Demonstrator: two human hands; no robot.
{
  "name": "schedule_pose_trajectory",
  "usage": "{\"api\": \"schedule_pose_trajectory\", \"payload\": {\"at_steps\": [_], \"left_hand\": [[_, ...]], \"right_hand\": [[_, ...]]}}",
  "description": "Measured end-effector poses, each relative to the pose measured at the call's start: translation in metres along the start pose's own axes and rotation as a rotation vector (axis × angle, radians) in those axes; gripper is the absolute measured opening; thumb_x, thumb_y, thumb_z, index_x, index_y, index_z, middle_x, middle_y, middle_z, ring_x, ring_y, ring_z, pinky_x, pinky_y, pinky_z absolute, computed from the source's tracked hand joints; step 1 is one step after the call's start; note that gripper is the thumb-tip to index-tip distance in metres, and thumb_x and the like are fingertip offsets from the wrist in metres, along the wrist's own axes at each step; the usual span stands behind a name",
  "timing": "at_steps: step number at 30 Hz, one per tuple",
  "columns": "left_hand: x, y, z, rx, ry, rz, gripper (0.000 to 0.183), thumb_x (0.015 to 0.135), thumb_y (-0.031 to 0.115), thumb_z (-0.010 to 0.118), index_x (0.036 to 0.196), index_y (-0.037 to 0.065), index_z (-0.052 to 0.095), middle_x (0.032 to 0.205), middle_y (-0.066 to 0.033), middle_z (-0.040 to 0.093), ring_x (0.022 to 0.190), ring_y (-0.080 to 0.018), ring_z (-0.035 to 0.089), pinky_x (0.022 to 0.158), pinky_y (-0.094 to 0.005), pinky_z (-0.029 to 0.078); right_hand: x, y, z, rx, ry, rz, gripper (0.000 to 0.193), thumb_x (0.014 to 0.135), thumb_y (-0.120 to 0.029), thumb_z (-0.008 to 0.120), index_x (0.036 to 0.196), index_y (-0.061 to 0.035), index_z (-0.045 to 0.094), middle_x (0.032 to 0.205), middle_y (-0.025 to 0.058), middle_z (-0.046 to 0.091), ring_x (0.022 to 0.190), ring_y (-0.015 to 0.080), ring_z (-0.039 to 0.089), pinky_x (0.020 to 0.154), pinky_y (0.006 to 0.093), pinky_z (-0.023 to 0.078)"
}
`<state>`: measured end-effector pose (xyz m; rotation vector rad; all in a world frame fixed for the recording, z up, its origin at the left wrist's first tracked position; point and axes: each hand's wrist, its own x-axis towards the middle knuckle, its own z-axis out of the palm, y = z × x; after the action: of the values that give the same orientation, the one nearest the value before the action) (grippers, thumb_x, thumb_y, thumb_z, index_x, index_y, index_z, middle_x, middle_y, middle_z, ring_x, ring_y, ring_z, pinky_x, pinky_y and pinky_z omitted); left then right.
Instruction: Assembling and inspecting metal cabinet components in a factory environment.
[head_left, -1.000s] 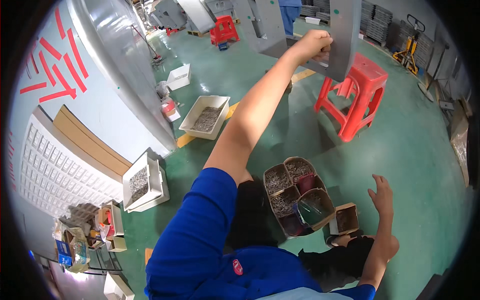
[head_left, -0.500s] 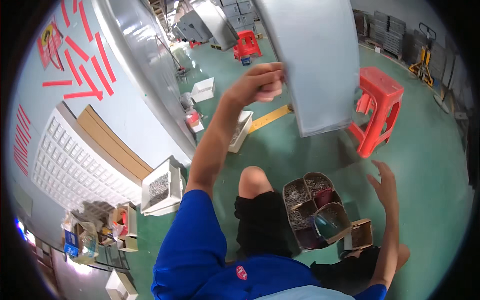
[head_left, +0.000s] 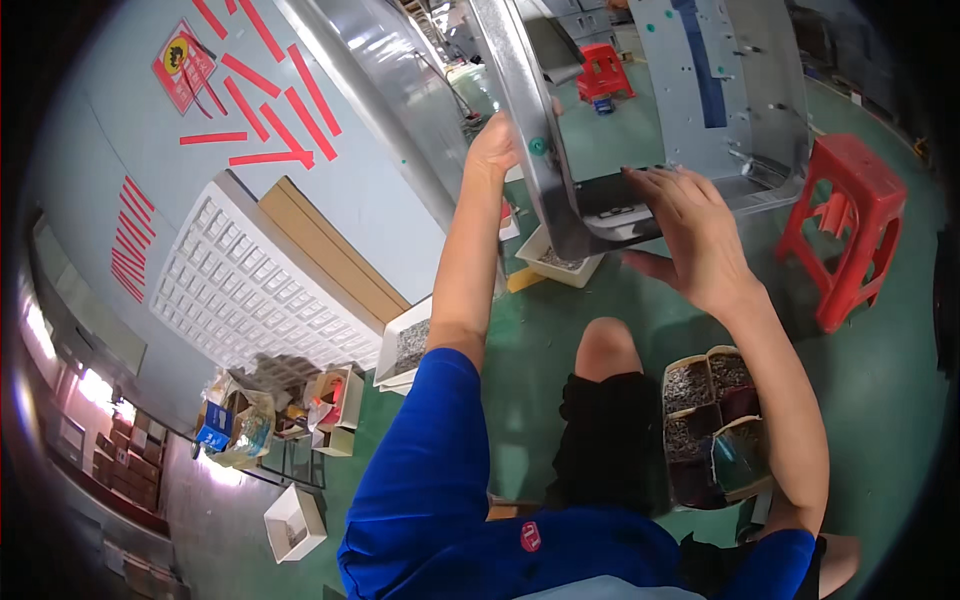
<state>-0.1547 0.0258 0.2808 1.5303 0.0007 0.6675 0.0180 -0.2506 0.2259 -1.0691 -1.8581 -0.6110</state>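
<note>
The person held a big grey metal cabinet piece (head_left: 720,90) up in front of them. The left hand (head_left: 495,150) was wrapped around its long side edge, fingers closed tight on the metal, likely to keep it from tipping. The right hand (head_left: 690,235) lay flat and open on the dark bottom ledge, fingers spread, pressing instead of grabbing. A small green dot (head_left: 538,146) sat on the edge just beside the left hand.

Below the right arm stood a cardboard box with small bins (head_left: 715,425), maybe full of screws; it was hard to tell. A red stool (head_left: 850,225) stood to the right of that hand. Far left of the left hand, red tape strips (head_left: 265,105) and a red square sign (head_left: 186,66) were stuck on the wall.
</note>
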Motion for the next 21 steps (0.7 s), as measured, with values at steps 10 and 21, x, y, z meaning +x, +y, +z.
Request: {"api": "schedule_pose_trajectory", "payload": {"at_steps": [10,21], "left_hand": [[0.055,-0.016,0.01,0.094,-0.124,-0.099,0.026,0.082,0.026,0.059,0.094,0.003,0.059,0.084,-0.002,0.059,0.073,-0.0091,0.057,0.061,-0.0224,0.046],[0.073,-0.038,0.033,0.206,-0.087,-0.117,0.025,0.079,0.026,0.061,0.092,0.005,0.058,0.079,-0.0007,0.058,0.066,-0.0071,0.054,0.056,-0.0203,0.043]], "right_hand": [[-0.014,0.014,0.009,-0.204,0.034,0.094,0.032,0.063,-0.028,0.073,0.074,-0.0046,0.053,0.068,0.0075,0.051,0.065,0.0247,0.053,0.061,0.0345,0.041],[-0.031,0.032,-0.019,-0.297,0.02,0.082,0.038,0.065,-0.032,0.07,0.083,-0.0016,0.056,0.074,0.0099,0.055,0.069,0.0261,0.055,0.065,0.0359,0.041]]}}
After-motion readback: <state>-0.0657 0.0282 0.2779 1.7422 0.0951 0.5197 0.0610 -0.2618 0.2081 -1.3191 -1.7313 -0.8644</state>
